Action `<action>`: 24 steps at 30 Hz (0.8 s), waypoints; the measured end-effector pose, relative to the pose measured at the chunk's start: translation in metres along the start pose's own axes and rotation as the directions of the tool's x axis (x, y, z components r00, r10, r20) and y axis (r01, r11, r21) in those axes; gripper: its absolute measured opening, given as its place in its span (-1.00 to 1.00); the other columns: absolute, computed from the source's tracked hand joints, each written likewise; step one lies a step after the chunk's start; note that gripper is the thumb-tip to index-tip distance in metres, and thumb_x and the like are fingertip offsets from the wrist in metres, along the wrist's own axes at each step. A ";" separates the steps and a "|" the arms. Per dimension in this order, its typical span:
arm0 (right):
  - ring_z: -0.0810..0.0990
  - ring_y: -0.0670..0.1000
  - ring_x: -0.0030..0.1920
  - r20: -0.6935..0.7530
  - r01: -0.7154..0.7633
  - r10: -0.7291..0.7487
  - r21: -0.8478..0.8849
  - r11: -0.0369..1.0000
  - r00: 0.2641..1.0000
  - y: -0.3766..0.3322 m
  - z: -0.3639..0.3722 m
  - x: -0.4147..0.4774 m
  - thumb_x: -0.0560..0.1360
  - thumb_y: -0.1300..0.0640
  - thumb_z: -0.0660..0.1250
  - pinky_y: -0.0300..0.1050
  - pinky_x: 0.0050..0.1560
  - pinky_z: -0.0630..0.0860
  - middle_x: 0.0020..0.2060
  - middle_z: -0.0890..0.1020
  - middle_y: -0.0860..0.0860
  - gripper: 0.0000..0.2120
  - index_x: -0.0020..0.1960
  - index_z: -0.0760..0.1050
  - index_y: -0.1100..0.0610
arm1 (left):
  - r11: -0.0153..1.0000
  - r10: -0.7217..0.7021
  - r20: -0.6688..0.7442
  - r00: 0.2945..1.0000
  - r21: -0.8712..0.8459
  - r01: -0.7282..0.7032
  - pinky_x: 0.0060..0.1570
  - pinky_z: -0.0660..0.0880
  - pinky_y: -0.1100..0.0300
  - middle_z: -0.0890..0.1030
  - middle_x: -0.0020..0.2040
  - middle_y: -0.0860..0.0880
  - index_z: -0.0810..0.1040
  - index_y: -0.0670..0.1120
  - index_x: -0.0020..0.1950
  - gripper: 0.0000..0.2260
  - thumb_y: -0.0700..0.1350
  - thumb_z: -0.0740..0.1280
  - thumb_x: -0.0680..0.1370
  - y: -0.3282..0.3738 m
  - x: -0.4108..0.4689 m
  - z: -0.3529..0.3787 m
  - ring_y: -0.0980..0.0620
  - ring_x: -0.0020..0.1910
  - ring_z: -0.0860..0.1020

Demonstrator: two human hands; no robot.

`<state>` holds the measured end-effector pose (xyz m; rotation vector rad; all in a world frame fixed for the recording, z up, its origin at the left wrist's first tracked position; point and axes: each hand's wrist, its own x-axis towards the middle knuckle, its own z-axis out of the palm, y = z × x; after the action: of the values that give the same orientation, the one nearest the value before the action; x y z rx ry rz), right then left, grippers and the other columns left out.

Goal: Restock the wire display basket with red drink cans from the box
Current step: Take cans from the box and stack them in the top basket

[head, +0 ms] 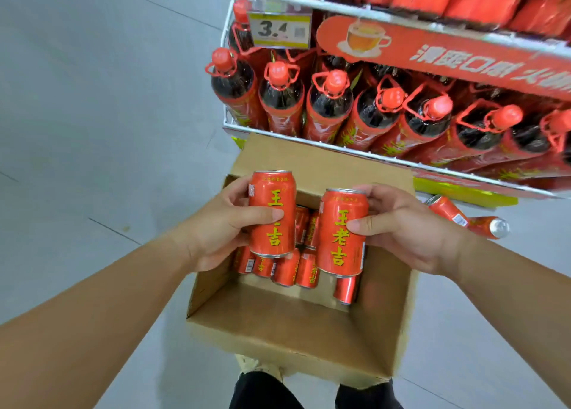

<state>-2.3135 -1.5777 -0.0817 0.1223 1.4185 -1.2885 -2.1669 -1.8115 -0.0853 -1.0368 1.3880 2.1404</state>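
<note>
My left hand (224, 223) grips one upright red drink can (272, 192) with yellow characters, held above the open cardboard box (278, 325). Beside it, my right hand (408, 226) grips a second upright red can (341, 245) over the box's right half. Several more red cans (296, 269) lie at the far end of the box floor; its near half is bare cardboard. The white wire display basket (309, 144) rises just beyond the box, its visible tier filled with red-capped dark bottles (327, 102).
Two red cans (463, 220) lie on their sides on the grey floor right of the box. A price tag reading 3.4 (279, 30) and a red banner (448, 53) hang on the rack. Open grey floor spreads to the left. My dark trousers (262, 391) show below the box.
</note>
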 end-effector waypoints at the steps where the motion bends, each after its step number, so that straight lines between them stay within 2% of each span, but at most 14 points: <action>1: 0.68 0.08 -0.04 0.017 0.026 -0.026 0.004 1.000 1.000 -0.014 0.003 -0.011 0.16 0.46 0.54 -0.04 -0.09 0.67 0.03 0.64 0.15 -0.34 0.24 0.52 0.20 | 1.000 0.014 -0.008 1.000 -0.002 -0.014 0.05 0.61 -0.09 0.68 0.19 -0.11 0.53 0.10 0.38 -0.37 -0.20 0.54 0.33 0.012 -0.011 0.004 -0.16 0.13 0.68; 4: 0.65 0.15 0.02 0.055 0.100 -0.101 0.012 0.995 0.993 -0.057 0.012 -0.044 0.21 0.40 0.53 -0.01 -0.03 0.64 0.08 0.64 0.25 -0.32 0.32 0.48 0.22 | 0.998 0.057 -0.020 0.998 -0.007 -0.057 -0.05 0.64 0.00 0.69 0.14 -0.11 0.54 0.08 0.36 -0.39 -0.20 0.53 0.33 0.051 -0.046 0.015 -0.12 0.08 0.70; 6: 0.64 0.15 0.00 0.047 0.147 -0.148 0.025 0.989 0.988 -0.086 0.018 -0.067 0.26 0.42 0.51 -0.02 -0.02 0.62 0.05 0.66 0.23 -0.34 0.33 0.47 0.19 | 0.995 0.095 -0.006 0.995 0.005 -0.095 -0.06 0.64 0.03 0.70 0.13 -0.10 0.53 0.07 0.36 -0.41 -0.19 0.51 0.35 0.078 -0.070 0.024 -0.11 0.08 0.70; 7: 0.65 0.13 0.00 0.047 0.172 -0.173 0.022 0.985 0.984 -0.100 0.021 -0.079 0.28 0.37 0.49 -0.04 -0.01 0.63 0.04 0.67 0.21 -0.36 0.34 0.47 0.17 | 0.993 0.116 -0.001 0.993 0.013 -0.116 -0.04 0.63 0.01 0.70 0.14 -0.10 0.53 0.07 0.37 -0.42 -0.19 0.50 0.36 0.092 -0.082 0.029 -0.11 0.09 0.69; 9: 0.66 0.10 0.05 0.057 0.214 -0.214 0.007 0.977 0.975 -0.125 0.028 -0.105 0.25 0.23 0.59 -0.09 0.02 0.63 0.09 0.67 0.19 -0.30 0.36 0.47 0.15 | 0.987 0.162 0.009 0.987 0.019 -0.162 -0.06 0.64 0.03 0.71 0.12 -0.12 0.51 0.06 0.38 -0.42 -0.19 0.49 0.37 0.119 -0.107 0.040 -0.10 0.06 0.69; 11: 0.66 0.08 0.08 0.052 0.240 -0.240 -0.002 0.971 0.969 -0.150 0.037 -0.134 0.26 0.11 0.64 -0.04 0.04 0.61 0.12 0.68 0.14 -0.29 0.36 0.49 0.10 | 0.978 0.209 0.008 0.978 0.029 -0.209 -0.13 0.65 0.08 0.72 0.07 -0.11 0.51 0.07 0.36 -0.43 -0.20 0.48 0.37 0.145 -0.132 0.051 -0.07 -0.01 0.70; 13: 0.62 0.10 0.08 0.022 0.280 -0.281 0.020 0.960 0.960 -0.171 0.047 -0.165 0.41 0.16 0.49 0.03 0.05 0.57 0.13 0.68 0.11 -0.46 0.37 0.49 0.08 | 0.968 0.249 0.005 0.969 0.043 -0.249 -0.10 0.66 0.05 0.72 0.07 -0.09 0.53 0.10 0.35 -0.44 -0.18 0.48 0.36 0.170 -0.158 0.062 -0.05 -0.02 0.70; 15: 0.57 0.12 0.12 -0.011 0.305 -0.305 0.061 0.950 0.952 -0.188 0.057 -0.197 0.47 0.17 0.36 0.13 0.14 0.53 0.21 0.64 0.15 -0.51 0.41 0.48 0.10 | 0.958 0.280 0.016 0.960 0.054 -0.281 0.04 0.64 -0.05 0.70 0.14 -0.11 0.54 0.11 0.35 -0.45 -0.16 0.48 0.37 0.192 -0.184 0.074 -0.06 0.04 0.68; 17: 0.60 0.12 0.15 -0.037 0.335 -0.333 0.108 0.936 0.942 -0.205 0.067 -0.226 0.50 0.14 0.31 0.16 0.21 0.53 0.24 0.64 0.16 -0.53 0.42 0.46 0.11 | 0.952 0.303 0.037 0.952 0.037 -0.304 0.07 0.62 -0.05 0.66 0.19 -0.14 0.53 0.05 0.36 -0.48 -0.15 0.45 0.40 0.212 -0.210 0.085 -0.07 0.05 0.66; 21: 0.72 0.06 -0.08 -0.088 0.399 -0.389 0.252 0.882 0.917 -0.237 0.087 -0.284 0.49 0.11 0.26 0.07 -0.01 0.65 0.02 0.71 0.09 -0.53 0.39 0.47 0.12 | 0.947 0.321 0.089 0.943 -0.023 -0.320 0.04 0.64 -0.06 0.63 0.21 -0.23 0.47 -0.04 0.39 -0.48 -0.10 0.37 0.42 0.251 -0.262 0.109 -0.11 0.05 0.63; 24: 0.69 0.07 -0.13 -0.103 0.459 -0.448 0.240 0.855 0.888 -0.259 0.101 -0.323 0.46 0.15 0.28 0.07 -0.10 0.66 0.00 0.66 0.12 -0.49 0.41 0.45 0.16 | 0.925 0.379 0.107 0.919 -0.002 -0.381 0.02 0.65 -0.04 0.64 0.25 -0.20 0.45 -0.01 0.41 -0.41 -0.06 0.44 0.37 0.280 -0.299 0.129 -0.13 0.09 0.64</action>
<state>-2.3202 -1.5690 0.3447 -0.0151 1.3542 -1.8747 -2.2042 -1.7970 0.3418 -0.6738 1.6639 2.4041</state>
